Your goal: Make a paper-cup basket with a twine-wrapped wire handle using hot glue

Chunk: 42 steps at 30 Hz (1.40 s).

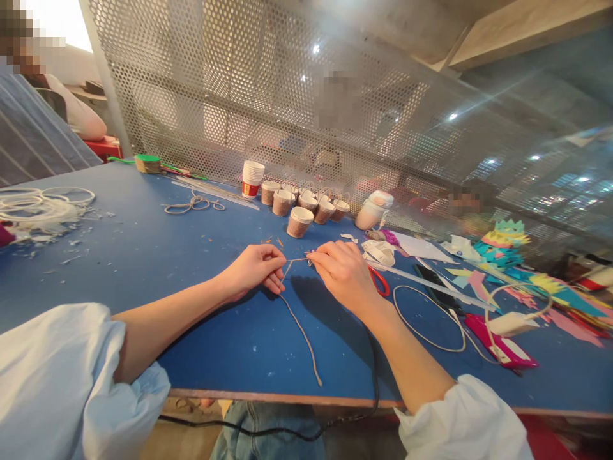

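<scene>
A thin beige string (305,331) is stretched between my two hands above the blue table. My left hand (262,268) pinches it with thumb and forefinger, and a loose tail hangs from there down to the tabletop. On the other side my right hand (342,271) closes its fingertips on the same string, a short taut piece showing between the hands. Red-handled scissors (380,281) lie just beside my right hand, mostly hidden by it. Beyond the hands stands a small cup wrapped in brown cord (300,223).
Several similar cups and a stack of paper cups (252,177) stand at the back, near a white jar (373,209). Loose cord (194,203) and a white cord heap (43,204) lie left. A charging cable (431,345), phone (435,287) and paper scraps (569,326) lie right.
</scene>
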Available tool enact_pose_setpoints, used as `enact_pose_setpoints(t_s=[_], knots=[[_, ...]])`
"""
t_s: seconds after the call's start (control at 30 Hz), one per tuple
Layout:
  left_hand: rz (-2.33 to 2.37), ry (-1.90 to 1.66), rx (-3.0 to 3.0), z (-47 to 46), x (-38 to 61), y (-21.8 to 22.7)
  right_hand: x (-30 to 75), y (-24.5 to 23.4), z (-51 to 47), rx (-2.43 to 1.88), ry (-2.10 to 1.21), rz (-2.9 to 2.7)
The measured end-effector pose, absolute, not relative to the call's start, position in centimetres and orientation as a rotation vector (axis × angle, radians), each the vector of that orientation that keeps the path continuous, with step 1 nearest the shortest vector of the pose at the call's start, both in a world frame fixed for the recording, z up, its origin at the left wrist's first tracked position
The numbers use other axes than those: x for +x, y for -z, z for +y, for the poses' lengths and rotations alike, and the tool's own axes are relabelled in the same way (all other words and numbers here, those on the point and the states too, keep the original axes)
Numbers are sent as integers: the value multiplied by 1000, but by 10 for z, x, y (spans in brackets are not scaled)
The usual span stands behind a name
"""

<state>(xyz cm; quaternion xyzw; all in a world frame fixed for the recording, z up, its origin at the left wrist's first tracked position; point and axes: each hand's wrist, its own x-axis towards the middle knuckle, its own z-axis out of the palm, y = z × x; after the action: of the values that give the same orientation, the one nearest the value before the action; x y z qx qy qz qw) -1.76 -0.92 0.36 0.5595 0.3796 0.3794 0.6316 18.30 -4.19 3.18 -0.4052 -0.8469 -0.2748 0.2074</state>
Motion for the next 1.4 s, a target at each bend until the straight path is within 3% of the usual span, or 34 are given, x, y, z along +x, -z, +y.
enact_pose_setpoints(t_s=[1.4], knots=[[841, -846, 1293, -9, -18, -3, 179, -32, -44, -1107, 759, -2321]])
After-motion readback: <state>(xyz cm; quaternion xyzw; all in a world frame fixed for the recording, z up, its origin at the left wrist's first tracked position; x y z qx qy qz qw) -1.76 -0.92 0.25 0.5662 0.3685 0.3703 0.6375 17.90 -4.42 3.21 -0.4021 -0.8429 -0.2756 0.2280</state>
